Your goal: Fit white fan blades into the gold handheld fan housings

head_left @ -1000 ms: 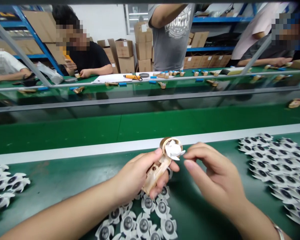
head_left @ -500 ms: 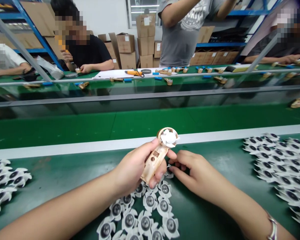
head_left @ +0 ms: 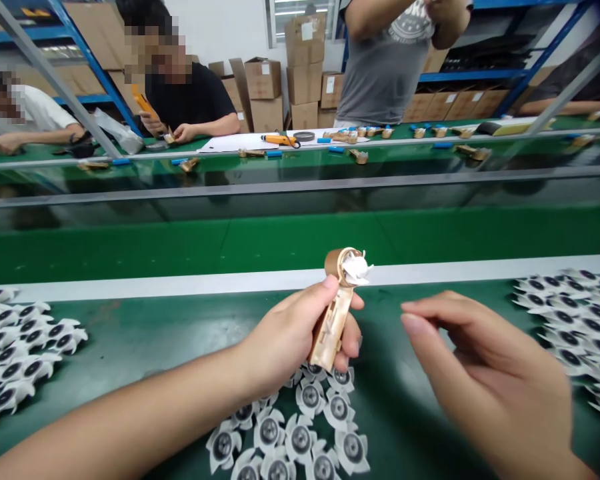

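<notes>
Room: a factory floor with blue shelving (head_left: 87,60) and stacked cardboard boxes (head_left: 263,79) at the back.

Far line: a green bench (head_left: 300,137) with a co-worker in a black shirt (head_left: 190,100) seated behind it, a co-worker in a grey T-shirt (head_left: 385,73) standing, and others at both edges. An orange tool (head_left: 280,140) lies on white paper (head_left: 230,143) among small tan parts (head_left: 359,156).

Near bench: a green surface (head_left: 130,353) with a white strip (head_left: 180,283) along its far edge.

Rotors: white star-shaped rotors with dark hubs lie in three loose groups: a left pile (head_left: 25,340), a right pile (head_left: 570,327), and a middle pile (head_left: 300,427) directly below the left hand.

Left hand (head_left: 290,340): closed around a tan housing, thumb on its front, held upright above the middle pile.

Housing (head_left: 330,327): a tan plastic fan body, its round head near the white strip.

Blades (head_left: 356,269): white, in the head; seating is hard to tell.

Right hand (head_left: 480,373): half open, slightly blurred, holding nothing, just right of the housing, not touching it.
</notes>
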`<move>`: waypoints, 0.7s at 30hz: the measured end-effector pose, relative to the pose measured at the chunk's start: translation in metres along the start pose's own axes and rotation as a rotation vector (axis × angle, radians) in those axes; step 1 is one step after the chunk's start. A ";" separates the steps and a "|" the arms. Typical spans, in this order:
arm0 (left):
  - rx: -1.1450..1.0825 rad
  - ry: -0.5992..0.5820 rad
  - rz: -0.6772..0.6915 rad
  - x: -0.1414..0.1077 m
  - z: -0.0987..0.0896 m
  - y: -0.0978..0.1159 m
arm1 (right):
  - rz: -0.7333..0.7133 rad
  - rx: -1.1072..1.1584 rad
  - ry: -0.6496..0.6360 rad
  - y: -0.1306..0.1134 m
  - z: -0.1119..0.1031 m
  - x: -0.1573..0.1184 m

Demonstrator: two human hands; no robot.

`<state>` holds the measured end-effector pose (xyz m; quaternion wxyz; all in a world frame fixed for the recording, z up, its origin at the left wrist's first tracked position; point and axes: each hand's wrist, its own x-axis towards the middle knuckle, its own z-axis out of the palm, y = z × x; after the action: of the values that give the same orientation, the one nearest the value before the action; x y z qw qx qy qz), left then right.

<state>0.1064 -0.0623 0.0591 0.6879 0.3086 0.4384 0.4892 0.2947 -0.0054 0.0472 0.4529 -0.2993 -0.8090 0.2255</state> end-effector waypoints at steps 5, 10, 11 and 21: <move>0.059 0.041 0.032 -0.003 0.006 -0.007 | -0.158 0.044 -0.230 -0.020 0.004 -0.006; 0.244 0.094 0.099 -0.009 0.013 -0.012 | -0.119 -0.086 -0.174 -0.019 0.015 -0.014; 0.289 0.104 0.114 -0.010 0.013 -0.012 | -0.119 -0.103 -0.174 -0.019 0.016 -0.014; 0.293 0.062 0.119 -0.009 0.014 -0.015 | -0.198 -0.150 -0.228 -0.019 0.018 -0.017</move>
<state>0.1235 -0.0755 0.0552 0.5915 0.4159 0.5069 0.4693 0.2802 -0.0328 0.0404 0.3547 -0.2237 -0.8951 0.1514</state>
